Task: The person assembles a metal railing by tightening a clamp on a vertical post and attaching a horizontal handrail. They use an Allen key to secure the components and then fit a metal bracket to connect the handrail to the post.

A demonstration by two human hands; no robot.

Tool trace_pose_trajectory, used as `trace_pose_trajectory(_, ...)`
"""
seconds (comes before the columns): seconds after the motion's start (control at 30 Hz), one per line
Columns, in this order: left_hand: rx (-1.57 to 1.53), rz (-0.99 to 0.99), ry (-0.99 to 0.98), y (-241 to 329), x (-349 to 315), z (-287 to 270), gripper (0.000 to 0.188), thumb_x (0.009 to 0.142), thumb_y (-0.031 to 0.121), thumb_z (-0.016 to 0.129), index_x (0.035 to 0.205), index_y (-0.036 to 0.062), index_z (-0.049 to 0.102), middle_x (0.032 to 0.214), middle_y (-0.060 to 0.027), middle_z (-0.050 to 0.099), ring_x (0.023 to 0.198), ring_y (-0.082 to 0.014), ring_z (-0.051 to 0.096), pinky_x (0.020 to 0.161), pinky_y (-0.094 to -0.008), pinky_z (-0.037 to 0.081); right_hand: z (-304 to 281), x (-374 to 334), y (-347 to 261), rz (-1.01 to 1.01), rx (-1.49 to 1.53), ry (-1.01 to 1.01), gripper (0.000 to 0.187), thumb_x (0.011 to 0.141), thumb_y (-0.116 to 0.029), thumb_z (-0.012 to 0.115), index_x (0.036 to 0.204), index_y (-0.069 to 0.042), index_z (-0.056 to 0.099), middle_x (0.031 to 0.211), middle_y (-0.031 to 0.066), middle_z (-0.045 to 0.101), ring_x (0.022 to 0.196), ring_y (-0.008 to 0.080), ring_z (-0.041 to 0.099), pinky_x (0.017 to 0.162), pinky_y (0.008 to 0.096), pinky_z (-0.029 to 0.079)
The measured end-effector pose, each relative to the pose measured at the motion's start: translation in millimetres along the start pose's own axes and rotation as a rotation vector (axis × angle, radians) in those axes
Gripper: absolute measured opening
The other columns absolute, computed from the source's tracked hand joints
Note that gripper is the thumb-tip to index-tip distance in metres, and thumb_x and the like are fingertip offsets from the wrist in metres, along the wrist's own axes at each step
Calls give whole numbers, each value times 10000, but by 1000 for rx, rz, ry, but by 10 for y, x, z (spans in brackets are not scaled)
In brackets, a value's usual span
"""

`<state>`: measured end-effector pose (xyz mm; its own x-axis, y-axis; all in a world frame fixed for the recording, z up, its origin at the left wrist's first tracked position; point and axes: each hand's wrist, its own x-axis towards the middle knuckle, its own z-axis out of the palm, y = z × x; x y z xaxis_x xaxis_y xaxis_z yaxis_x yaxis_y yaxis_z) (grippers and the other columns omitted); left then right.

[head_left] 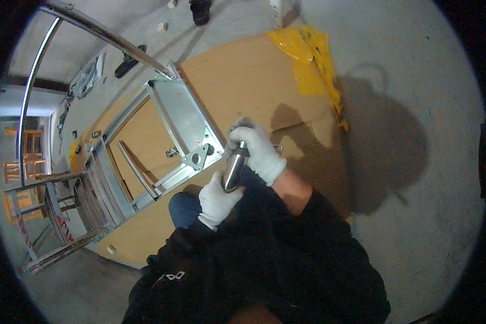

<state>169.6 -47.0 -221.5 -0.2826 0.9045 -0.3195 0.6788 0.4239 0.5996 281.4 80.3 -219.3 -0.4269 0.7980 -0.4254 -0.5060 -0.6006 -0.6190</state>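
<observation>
A shiny metal cylinder (234, 171) with a narrower neck is held tilted in front of my body. My left hand (217, 201), in a white glove, is closed around its lower end. White-gloved too, my right hand (256, 150) has its fingers curled at the neck, and they hide the tip. A small metal end (277, 147) shows just right of that hand; what it belongs to is hidden. Left of both hands lies a silver metal frame (184, 116). At its near corner is a triangular bracket plate (198, 157) with a large hole.
Cardboard (232, 70) lies under the frame, with yellow plastic (308, 54) at its far right corner. A chrome tube (110, 36) rises at the far left. Slatted metal steps (94, 189) and wooden chairs (29, 146) stand left. Dark shoes (200, 12) show at the top.
</observation>
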Motion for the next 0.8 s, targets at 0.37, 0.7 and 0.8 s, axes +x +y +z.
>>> trace_pose_trajectory(0.37,20,-29,-21,-81,130,-24,506,654,400,769,969,46,589,803,-190,660,815,-371,648,710,-438,504,28,181,237,-200,139,101,77,720,5,557,779,-26,518,639,86,530,554,220,582,577,371,549)
trace_pose_trajectory(0.7,-2,1,-12,-73,109,-18,539,656,373,767,1041,39,591,798,-185,661,799,-355,655,722,-413,509,35,174,118,-93,80,75,118,703,-8,579,794,-33,508,662,87,524,565,216,582,564,357,549)
trace_pose_trajectory(0.8,-56,-54,-21,-39,154,-88,538,660,360,763,1056,39,592,797,-176,660,795,-347,656,728,-399,508,113,207,181,-180,172,116,138,696,12,578,806,-30,507,685,92,532,563,210,577,566,366,559)
